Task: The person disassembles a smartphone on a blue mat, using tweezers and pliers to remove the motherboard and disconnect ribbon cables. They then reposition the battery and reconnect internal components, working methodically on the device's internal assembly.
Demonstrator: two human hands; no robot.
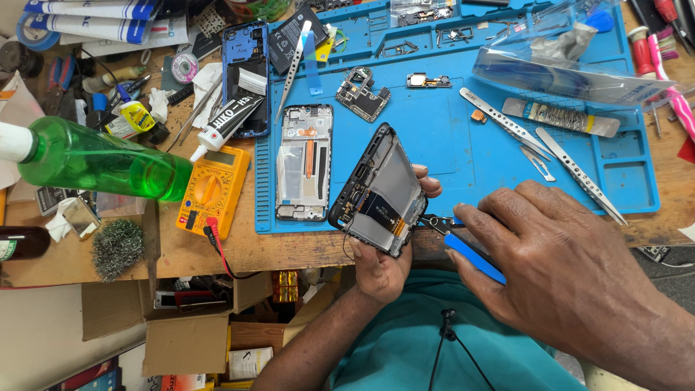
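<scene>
My left hand [384, 264] holds an opened phone frame with its display [380, 190], tilted above the front edge of the blue work mat [441, 145]. The dark inner side faces up, with a flex cable showing. My right hand [557, 264] grips small pliers with blue handles [474, 257]. Their metal jaws [434, 223] touch the lower right edge of the phone frame.
On the mat lie a second phone frame [305, 161], a circuit board [362, 94], several tweezers [507, 124] and a clear bag [572, 69]. A yellow multimeter [213, 190], a green bottle [101, 161], a glue tube [226, 124] and a blue phone shell [245, 76] crowd the wooden bench to the left.
</scene>
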